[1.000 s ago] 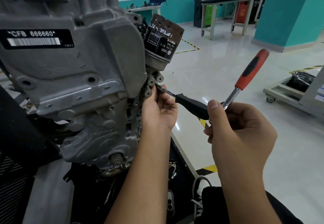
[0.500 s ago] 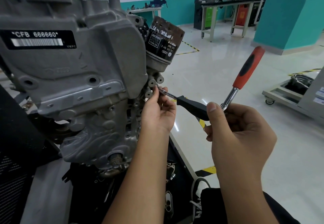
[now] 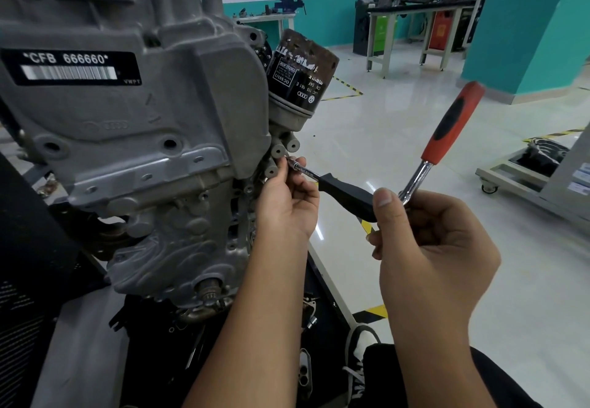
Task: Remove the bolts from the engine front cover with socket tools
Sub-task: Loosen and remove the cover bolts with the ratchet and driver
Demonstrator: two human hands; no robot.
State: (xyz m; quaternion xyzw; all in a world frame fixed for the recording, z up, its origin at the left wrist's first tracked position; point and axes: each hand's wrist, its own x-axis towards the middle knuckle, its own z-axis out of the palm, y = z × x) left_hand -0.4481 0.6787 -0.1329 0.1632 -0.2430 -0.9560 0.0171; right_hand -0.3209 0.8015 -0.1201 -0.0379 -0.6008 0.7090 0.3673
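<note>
The engine front cover fills the left half of the view — a grey casting bearing a black label, with the dark oil filter standing out from its upper right edge. Several holes on the cover's face appear already empty, though how many bolts remain cannot be judged from here.

The step in hand is taken to be the loosening of a bolt on the cover's right edge, just below the filter housing. A black-handled driver is laid almost level there, its chrome shaft run in among the small grey bosses; the bolt itself is hidden behind the fingertips, so its seating in the socket cannot be confirmed.

The left hand is held against the cover's edge, its fingertips pinched round the chrome shaft close to the tip, steadying it. The right hand is set well out to the right, curled round the rear of the black handle, and the chrome neck of a ratchet is gripped in the same hand — its red-and-black grip pointing up and away over the floor.

The next move is judged to call for the tip to be kept square on the bolt while the handle is turned from the rear; with two tools held in one hand, slipping is a likely risk.
</note>
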